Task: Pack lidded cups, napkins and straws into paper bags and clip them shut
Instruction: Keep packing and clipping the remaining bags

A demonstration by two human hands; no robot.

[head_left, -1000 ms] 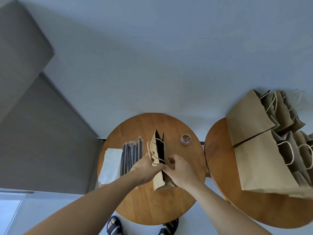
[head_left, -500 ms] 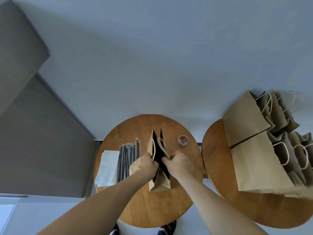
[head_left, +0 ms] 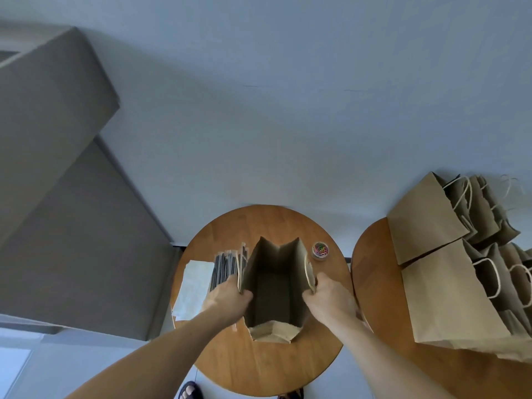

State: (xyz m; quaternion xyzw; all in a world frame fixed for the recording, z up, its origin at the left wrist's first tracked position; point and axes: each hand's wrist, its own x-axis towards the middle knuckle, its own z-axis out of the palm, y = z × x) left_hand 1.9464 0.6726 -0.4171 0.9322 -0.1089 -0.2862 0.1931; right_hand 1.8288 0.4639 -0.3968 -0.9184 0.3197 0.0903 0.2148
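Now brown paper bag (head_left: 276, 286) upright w/ mouth wide open.

Soft, cool, rather dim light across your view; the floor (head_left: 14, 370) at lower left is the brightest patch. Your open paper bag (head_left: 273, 286) is dark inside. Straight edges bow toward the corners, and everything looks slightly soft.

No legible text or labels.

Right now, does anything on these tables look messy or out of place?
Nothing spilled or torn. Only the bags on the right table look untidy: lying sideways in a loose heap, handles sticking out. The held bag looks fine.
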